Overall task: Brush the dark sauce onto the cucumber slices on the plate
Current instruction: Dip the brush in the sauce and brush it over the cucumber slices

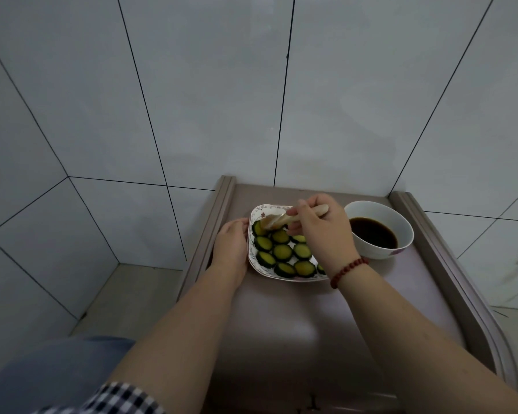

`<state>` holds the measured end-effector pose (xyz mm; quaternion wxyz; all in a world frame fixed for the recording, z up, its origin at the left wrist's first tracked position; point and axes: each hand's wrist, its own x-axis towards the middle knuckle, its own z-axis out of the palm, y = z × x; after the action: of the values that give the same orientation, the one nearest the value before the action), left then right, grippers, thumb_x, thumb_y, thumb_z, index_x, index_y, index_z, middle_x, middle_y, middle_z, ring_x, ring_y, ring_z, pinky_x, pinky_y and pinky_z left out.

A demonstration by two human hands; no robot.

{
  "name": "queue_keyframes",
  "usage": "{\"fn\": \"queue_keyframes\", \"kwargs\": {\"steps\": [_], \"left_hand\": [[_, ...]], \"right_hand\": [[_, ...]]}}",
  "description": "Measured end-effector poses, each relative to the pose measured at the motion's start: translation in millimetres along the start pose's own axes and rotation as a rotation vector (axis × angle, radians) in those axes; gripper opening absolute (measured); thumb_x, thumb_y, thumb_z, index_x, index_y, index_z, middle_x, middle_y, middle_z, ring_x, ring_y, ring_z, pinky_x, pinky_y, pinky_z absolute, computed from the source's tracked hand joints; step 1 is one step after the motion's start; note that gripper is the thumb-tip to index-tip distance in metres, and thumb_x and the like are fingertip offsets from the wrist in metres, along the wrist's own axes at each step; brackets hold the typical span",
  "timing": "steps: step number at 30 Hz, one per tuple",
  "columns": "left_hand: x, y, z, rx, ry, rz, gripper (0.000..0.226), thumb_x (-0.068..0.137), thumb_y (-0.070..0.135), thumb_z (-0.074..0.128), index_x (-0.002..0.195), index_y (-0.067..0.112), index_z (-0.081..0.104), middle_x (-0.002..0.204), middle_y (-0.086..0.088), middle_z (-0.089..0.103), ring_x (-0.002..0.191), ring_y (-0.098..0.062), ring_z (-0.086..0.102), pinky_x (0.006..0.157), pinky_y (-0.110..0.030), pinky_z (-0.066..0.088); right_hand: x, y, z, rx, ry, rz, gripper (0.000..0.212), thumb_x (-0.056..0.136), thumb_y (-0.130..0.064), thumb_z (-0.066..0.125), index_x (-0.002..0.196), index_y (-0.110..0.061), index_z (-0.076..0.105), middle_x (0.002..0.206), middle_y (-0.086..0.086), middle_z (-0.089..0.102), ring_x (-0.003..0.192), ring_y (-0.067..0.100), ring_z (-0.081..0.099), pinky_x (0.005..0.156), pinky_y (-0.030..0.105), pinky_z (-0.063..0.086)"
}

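A white patterned plate [253,258] holds several dark-rimmed cucumber slices [281,251]. My right hand [322,225] grips a pale brush [277,220] whose translucent head rests on the far-left slice. My left hand [231,245] lies against the plate's left edge, holding it steady. A white bowl [401,225] of dark sauce [373,232] stands just right of the plate. My right hand and wrist hide the plate's right part.
Plate and bowl sit on a narrow brownish table [281,318] with raised side rails [210,228], pushed against a white tiled wall. A red bead bracelet [346,270] circles my right wrist. Floor lies below on the left.
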<state>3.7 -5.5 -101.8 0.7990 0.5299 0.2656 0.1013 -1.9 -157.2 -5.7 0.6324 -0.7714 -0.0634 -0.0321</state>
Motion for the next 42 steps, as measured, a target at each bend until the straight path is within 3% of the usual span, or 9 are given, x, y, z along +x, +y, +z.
{"fn": "queue_keyframes", "kwargs": {"steps": [2, 6, 9, 18, 21, 27, 32, 38, 42], "left_hand": [[-1, 0, 0, -0.001, 0.0, -0.002, 0.034, 0.105, 0.006, 0.052, 0.098, 0.005, 0.085, 0.132, -0.034, 0.078, 0.128, -0.05, 0.075, 0.107, -0.055, 0.062], [0, -1, -2, -0.02, 0.011, -0.011, 0.036, 0.106, 0.005, 0.05, 0.102, 0.002, 0.086, 0.129, -0.032, 0.079, 0.118, -0.043, 0.075, 0.098, -0.047, 0.064], [3, -2, -2, 0.003, 0.017, -0.037, 0.041, 0.109, 0.007, 0.05, 0.137, -0.006, 0.077, 0.145, -0.031, 0.074, 0.137, -0.047, 0.072, 0.119, -0.061, 0.058], [5, -2, 0, -0.032, 0.036, -0.044, 0.042, 0.108, 0.006, 0.051, 0.14, -0.01, 0.073, 0.139, -0.033, 0.077, 0.136, -0.049, 0.073, 0.117, -0.06, 0.06], [7, -4, 0, -0.034, 0.041, -0.039, 0.043, 0.109, 0.005, 0.05, 0.143, -0.012, 0.07, 0.141, -0.034, 0.075, 0.139, -0.049, 0.071, 0.119, -0.059, 0.059], [11, -6, -4, 0.039, 0.033, -0.011, 0.041, 0.108, 0.006, 0.05, 0.136, -0.008, 0.077, 0.142, -0.032, 0.075, 0.138, -0.049, 0.071, 0.117, -0.057, 0.06], [12, -5, -5, 0.099, 0.025, -0.001, 0.041, 0.108, 0.008, 0.054, 0.137, -0.012, 0.076, 0.153, -0.036, 0.066, 0.145, -0.053, 0.066, 0.123, -0.066, 0.053], [9, -4, -4, 0.044, 0.009, -0.04, 0.043, 0.111, 0.008, 0.047, 0.14, -0.007, 0.075, 0.14, -0.028, 0.079, 0.138, -0.045, 0.073, 0.121, -0.06, 0.058], [4, -1, -2, 0.038, 0.003, -0.029, 0.045, 0.113, 0.008, 0.043, 0.139, -0.006, 0.077, 0.137, -0.025, 0.081, 0.136, -0.042, 0.075, 0.12, -0.057, 0.059]], "right_hand": [[1, -1, -2, 0.004, 0.017, 0.004, 0.017, 0.092, -0.017, 0.057, 0.08, -0.006, 0.057, 0.072, -0.003, 0.075, 0.059, 0.02, 0.07, 0.066, 0.042, 0.061], [2, -7, -6, 0.001, 0.085, -0.013, 0.016, 0.093, -0.016, 0.054, 0.086, -0.002, 0.058, 0.068, 0.001, 0.071, 0.046, 0.011, 0.065, 0.041, 0.017, 0.047], [3, -6, -7, -0.063, 0.057, 0.005, 0.019, 0.094, -0.016, 0.053, 0.089, 0.002, 0.058, 0.075, 0.003, 0.073, 0.05, 0.011, 0.064, 0.044, 0.018, 0.05], [1, -5, -8, 0.0, 0.076, 0.001, 0.017, 0.096, -0.014, 0.053, 0.084, -0.003, 0.056, 0.079, 0.007, 0.073, 0.051, 0.011, 0.064, 0.042, 0.012, 0.045], [-1, -7, -8, 0.074, 0.109, -0.035, 0.016, 0.095, -0.014, 0.053, 0.083, -0.005, 0.056, 0.075, 0.004, 0.071, 0.049, 0.008, 0.065, 0.042, 0.015, 0.047], [-5, -5, -3, 0.036, 0.041, -0.007, 0.019, 0.095, -0.015, 0.054, 0.077, -0.01, 0.053, 0.069, 0.0, 0.072, 0.051, 0.015, 0.066, 0.066, 0.048, 0.061], [-9, -8, 0, 0.095, 0.025, -0.019, 0.018, 0.095, -0.015, 0.054, 0.082, -0.003, 0.054, 0.069, -0.001, 0.072, 0.051, 0.017, 0.066, 0.063, 0.044, 0.061], [-10, -9, -1, 0.101, 0.046, -0.012, 0.019, 0.095, -0.015, 0.054, 0.076, -0.012, 0.051, 0.068, -0.002, 0.071, 0.048, 0.017, 0.064, 0.064, 0.048, 0.059], [-7, -10, -2, 0.064, 0.038, 0.029, 0.016, 0.095, -0.014, 0.052, 0.083, -0.004, 0.054, 0.068, 0.006, 0.07, 0.045, 0.018, 0.063, 0.059, 0.042, 0.058]]}}
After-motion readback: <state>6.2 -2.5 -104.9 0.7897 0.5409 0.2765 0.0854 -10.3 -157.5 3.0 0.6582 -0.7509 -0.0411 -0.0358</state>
